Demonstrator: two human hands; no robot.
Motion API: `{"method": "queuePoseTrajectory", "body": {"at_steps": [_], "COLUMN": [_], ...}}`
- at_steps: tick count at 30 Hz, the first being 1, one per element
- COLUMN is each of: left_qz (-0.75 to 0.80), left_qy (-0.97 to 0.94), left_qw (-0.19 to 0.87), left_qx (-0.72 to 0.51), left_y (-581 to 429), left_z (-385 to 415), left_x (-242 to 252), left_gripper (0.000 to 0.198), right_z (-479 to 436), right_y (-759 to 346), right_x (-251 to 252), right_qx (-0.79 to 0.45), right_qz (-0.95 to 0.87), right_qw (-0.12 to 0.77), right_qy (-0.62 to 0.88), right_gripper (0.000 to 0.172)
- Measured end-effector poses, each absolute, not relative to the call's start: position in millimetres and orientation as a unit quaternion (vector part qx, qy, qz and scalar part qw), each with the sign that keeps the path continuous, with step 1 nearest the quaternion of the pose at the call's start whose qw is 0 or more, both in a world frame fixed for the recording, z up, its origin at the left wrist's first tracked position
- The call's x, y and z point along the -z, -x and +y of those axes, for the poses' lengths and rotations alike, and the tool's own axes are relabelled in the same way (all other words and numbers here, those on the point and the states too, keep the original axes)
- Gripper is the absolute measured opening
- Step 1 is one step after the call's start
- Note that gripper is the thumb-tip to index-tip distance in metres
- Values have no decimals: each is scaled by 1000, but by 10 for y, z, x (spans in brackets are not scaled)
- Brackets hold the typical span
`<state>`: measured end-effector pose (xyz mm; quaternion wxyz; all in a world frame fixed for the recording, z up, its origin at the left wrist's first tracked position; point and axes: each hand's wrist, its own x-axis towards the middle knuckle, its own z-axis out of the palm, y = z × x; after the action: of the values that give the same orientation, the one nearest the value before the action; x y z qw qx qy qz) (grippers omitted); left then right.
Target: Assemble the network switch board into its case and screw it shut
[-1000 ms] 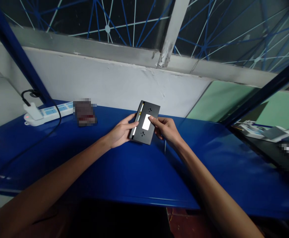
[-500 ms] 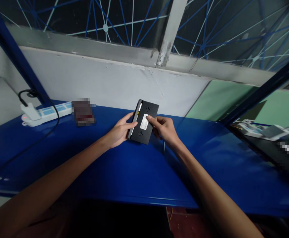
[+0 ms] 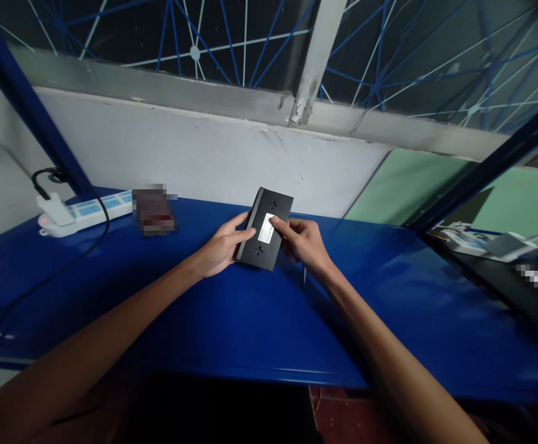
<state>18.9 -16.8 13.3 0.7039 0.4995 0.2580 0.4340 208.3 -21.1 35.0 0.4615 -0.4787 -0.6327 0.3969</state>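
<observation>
A flat black electronics case (image 3: 265, 258), resembling a small network switch from below, is held tilted above the blue table. Its upper face has a white label (image 3: 265, 229) and two cross-shaped holes. My left hand (image 3: 225, 245) is closed around the left long edge, thumb on top. From the other side, my right hand (image 3: 303, 239) pinches the case, its thumb pressing on the label. A thin metal rod (image 3: 304, 276), perhaps a screwdriver shaft, points down from below the right hand; its other end is hidden.
At the back left, a white power strip (image 3: 97, 206) with a plugged-in adapter trails a black cable (image 3: 72, 256). A pixelated dark object (image 3: 154, 211) lies beside it. White devices (image 3: 485, 243) sit at the far right. Behind the blue table (image 3: 232, 327) rises a wall below windows.
The gap along the left edge of the case, where white and yellow parts showed, has closed. Both hands keep nearly the same hold, with the case shifted slightly left.
</observation>
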Motion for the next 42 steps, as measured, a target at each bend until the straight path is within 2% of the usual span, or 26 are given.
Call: {"method": "queuePoseTrajectory", "body": {"at_steps": [3, 9, 13, 19, 24, 28, 31, 34, 38, 42], "left_qz": [257, 262, 257, 258, 296, 321, 326, 309, 328, 340], "left_qy": [-503, -508, -545, -613, -671, -737, -795, -826, -818, -800], "left_qw": [705, 707, 679, 626, 541, 427, 290, 181, 168, 247], "left_qx": [-429, -417, -420, -407, -411, -414, -422, -435, -442, -428], "left_y": [-178, -186, -197, -212, -222, -245, -277, -310, -327, -294], "left_z": [-154, -162, -185, -276, -283, -272, -324, -403, -454, -418], "left_x": [-113, -104, -111, -148, -117, -63, -88, -161, -232, -230], "left_gripper": [59, 61, 63, 73, 79, 81, 77, 73, 71, 75], "right_z": [-207, -188, -194, -199, -226, -284, -332, -365, -381, -387], "right_y": [-2106, -2156, -2147, -2098, -2037, -1993, -1967, -1947, -1930, -1907], "right_x": [-339, -334, -325, -283, -270, -282, -291, -298, -295, -281], "right_qx": [-366, -218, -153, -175, -259, -318, -353, -377, -367, -328], "right_qz": [-650, -723, -745, -735, -698, -677, -669, -658, -662, -685], "right_qw": [445, 391, 386, 389, 389, 403, 426, 442, 466, 463], "right_qy": [495, 526, 521, 528, 542, 527, 496, 479, 458, 458], "right_gripper": [52, 59, 62, 62, 61, 55, 44, 41, 38, 38]}}
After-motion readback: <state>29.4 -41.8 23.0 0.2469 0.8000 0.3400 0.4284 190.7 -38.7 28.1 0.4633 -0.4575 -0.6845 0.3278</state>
